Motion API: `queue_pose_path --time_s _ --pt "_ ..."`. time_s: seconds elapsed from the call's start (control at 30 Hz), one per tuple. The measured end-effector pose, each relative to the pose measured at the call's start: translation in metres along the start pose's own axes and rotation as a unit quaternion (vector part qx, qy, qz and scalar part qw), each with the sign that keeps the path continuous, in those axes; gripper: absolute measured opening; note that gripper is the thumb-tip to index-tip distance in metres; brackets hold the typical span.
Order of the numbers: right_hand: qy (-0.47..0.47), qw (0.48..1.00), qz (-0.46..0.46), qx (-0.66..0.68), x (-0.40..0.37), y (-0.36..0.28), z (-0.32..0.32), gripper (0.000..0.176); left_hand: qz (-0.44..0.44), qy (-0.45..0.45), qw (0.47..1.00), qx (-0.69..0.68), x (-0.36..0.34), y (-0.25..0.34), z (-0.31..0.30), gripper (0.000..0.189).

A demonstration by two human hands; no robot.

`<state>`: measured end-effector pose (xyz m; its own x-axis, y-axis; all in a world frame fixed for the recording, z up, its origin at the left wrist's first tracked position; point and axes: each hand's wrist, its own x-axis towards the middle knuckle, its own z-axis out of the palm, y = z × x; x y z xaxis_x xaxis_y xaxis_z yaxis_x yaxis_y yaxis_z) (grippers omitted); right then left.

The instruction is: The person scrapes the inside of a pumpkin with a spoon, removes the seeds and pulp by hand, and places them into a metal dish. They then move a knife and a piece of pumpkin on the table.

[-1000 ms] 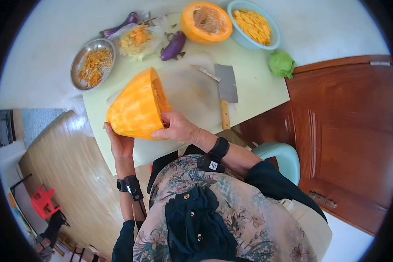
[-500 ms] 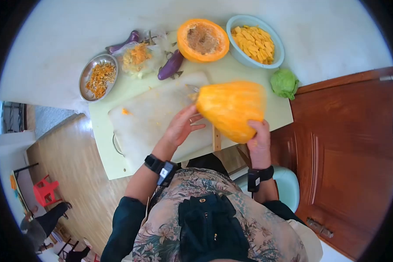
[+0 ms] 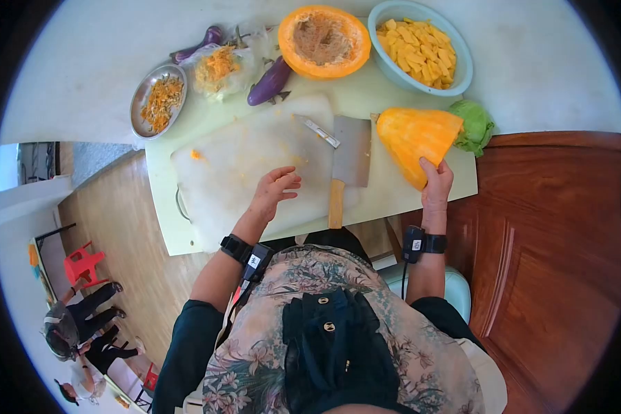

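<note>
Pressing on the lower right edge of a cut pumpkin piece (image 3: 414,141), the right hand (image 3: 436,183) has its thumb laid along the orange skin and its other fingers bent round toward the cut side, so the piece is grasped. The piece sits right of centre in the frame, up and to the left of those fingertips, lying on its side with the stem end pointing left and the wide end turned right, where it overlaps a green cabbage (image 3: 477,127) in view; whether its underside fully rests on the pale green table (image 3: 386,193) I cannot tell. Well apart from it, near the middle of the frame, the left hand (image 3: 272,193) is empty, its fingers loosely spread and slightly curled over the white cutting board (image 3: 221,186). Between that hand and the pumpkin piece lies a cleaver (image 3: 352,152), handle toward the bottom of the frame, with a small knife (image 3: 321,132) just left of its blade. Along the top stand a hollowed pumpkin half (image 3: 324,43) and, to its right, a blue basin (image 3: 464,58) of yellow pieces (image 3: 421,52); a purple eggplant (image 3: 270,81) lies lower left of the half, and a metal bowl (image 3: 139,103) with seeds (image 3: 164,103) stands at upper left.
</note>
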<state>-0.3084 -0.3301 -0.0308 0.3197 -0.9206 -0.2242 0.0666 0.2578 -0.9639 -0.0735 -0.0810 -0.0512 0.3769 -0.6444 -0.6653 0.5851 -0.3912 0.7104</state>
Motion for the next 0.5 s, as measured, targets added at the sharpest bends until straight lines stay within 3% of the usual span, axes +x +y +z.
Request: queue_pose_path --time_s 0.2,0.27,0.3,0.37,0.43,0.5 --pt "0.011 0.998 0.013 -0.053 0.002 -0.010 0.003 0.036 0.050 0.021 0.998 -0.029 0.025 0.006 -0.002 0.049" --pt "0.036 0.983 0.005 -0.179 -0.008 -0.019 0.008 0.043 0.071 0.018 0.995 -0.065 0.045 0.027 0.003 0.053" --pt "0.035 0.983 -0.001 -0.179 -0.013 -0.020 0.009 0.043 0.086 0.012 0.991 -0.100 0.055 0.040 0.008 0.056" --pt "0.046 0.977 -0.127 -0.166 -0.028 -0.018 0.009 0.052 0.115 0.027 0.985 -0.123 0.073 0.073 0.026 0.056" --pt "0.066 0.967 -0.151 -0.196 -0.040 -0.010 0.001 0.057 0.141 0.042 0.979 -0.143 0.095 0.103 0.041 0.056" --pt "0.098 0.952 -0.173 -0.233 -0.055 -0.010 0.001 0.051 0.137 0.098 0.974 -0.153 0.118 0.128 0.050 0.055"
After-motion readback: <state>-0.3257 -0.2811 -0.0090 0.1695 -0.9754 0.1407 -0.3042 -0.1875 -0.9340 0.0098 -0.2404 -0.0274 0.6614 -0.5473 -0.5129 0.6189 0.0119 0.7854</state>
